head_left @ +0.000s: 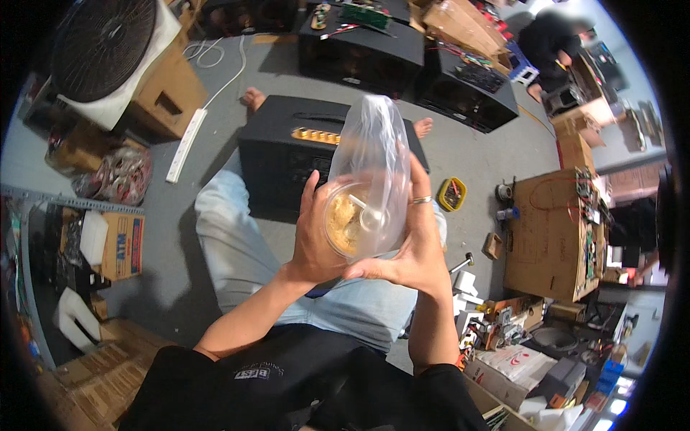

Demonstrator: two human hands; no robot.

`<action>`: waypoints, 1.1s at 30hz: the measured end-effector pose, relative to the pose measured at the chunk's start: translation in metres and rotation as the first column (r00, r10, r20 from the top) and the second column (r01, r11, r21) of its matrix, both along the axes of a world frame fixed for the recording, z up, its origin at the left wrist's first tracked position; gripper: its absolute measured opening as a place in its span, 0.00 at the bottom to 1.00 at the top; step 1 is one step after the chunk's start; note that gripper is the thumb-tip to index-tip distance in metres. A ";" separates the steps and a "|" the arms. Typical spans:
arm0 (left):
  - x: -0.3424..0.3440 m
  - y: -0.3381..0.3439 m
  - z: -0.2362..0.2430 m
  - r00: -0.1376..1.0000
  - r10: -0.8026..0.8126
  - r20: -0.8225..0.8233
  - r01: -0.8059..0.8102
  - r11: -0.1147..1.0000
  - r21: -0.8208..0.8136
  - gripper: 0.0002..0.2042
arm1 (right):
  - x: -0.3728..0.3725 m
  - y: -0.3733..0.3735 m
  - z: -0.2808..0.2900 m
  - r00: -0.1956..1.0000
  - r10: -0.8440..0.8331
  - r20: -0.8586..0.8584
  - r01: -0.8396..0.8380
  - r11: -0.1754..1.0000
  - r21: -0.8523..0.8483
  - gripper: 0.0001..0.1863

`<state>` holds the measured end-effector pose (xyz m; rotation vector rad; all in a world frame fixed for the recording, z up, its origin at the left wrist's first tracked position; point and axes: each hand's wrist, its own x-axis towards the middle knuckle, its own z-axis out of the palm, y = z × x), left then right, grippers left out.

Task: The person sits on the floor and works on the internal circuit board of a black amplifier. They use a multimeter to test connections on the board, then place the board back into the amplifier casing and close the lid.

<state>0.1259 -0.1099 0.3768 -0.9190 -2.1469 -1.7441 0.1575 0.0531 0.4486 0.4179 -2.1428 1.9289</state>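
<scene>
In front of my lap I hold a clear plastic cup [333, 233] with pale yellow, crumbly-looking food [343, 215] inside. My left hand [310, 241] is wrapped round its left side. A thin translucent plastic bag [374, 133] stands up along the cup's right side and partly covers it. My right hand [424, 248], with a ring on one finger, is closed round the bag and that side of the cup. A small white spoon [372, 218] shows at the cup, partly behind the plastic. Some right fingers are hidden by the bag.
A black speaker cabinet [277, 154] with gold knobs stands between my legs. A yellow tray [452, 194] sits on the floor to the right. A white power strip [186, 145] lies left. More black cabinets [359, 54] stand ahead; another person [550, 43] is at far right.
</scene>
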 end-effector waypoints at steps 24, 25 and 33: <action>0.016 -0.087 -0.020 0.972 0.225 -0.062 -0.233 0.925 -0.300 0.50 | 0.003 -0.054 0.004 0.984 -0.064 -0.165 0.149 0.802 0.578 0.13; 0.016 -0.086 -0.021 0.972 0.226 -0.057 -0.233 0.922 -0.310 0.50 | 0.003 -0.053 0.003 0.985 -0.069 -0.157 0.151 0.783 0.603 0.13; 0.016 -0.086 -0.024 0.974 0.214 -0.071 -0.225 0.922 -0.315 0.50 | 0.005 -0.050 0.002 0.974 -0.025 -0.224 0.176 0.708 0.684 0.15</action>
